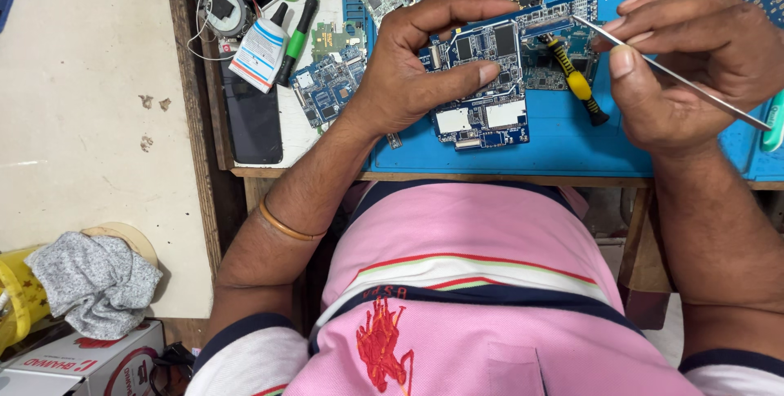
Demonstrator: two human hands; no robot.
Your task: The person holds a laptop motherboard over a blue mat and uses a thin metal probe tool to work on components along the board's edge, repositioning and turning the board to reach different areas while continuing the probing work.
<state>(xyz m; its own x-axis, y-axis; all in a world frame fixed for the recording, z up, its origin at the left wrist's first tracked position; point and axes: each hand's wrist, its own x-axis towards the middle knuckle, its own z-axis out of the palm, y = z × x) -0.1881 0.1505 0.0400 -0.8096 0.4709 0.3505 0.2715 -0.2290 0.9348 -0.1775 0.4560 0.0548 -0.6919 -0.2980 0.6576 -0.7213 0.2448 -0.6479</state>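
Left hand (416, 65) closed round a blue circuit board (482, 86), thumb across its face, fingers curled over the top edge, board lifted slightly over the blue mat (563, 151). Right hand (694, 69) pinched shut on thin metal tweezers (678, 77), tip touching the board's upper right edge near a connector.

Board: light, stiff, thin, fragile; chips and small parts on the face look easy to knock off. Best held by the bare edges, not the chip area; likely cracks if flexed. Tweezers: light, rigid, slippery steel, sharp tip; grip mid-shaft.

A yellow-black screwdriver (576, 82) lies on the mat under the board's right end. More boards (327, 86) left of the mat, a glue bottle (261, 51), a green screwdriver (300, 30), and a dark phone (253, 122) on the surface (506, 174). Grey cloth (94, 282) low left, off the surface.
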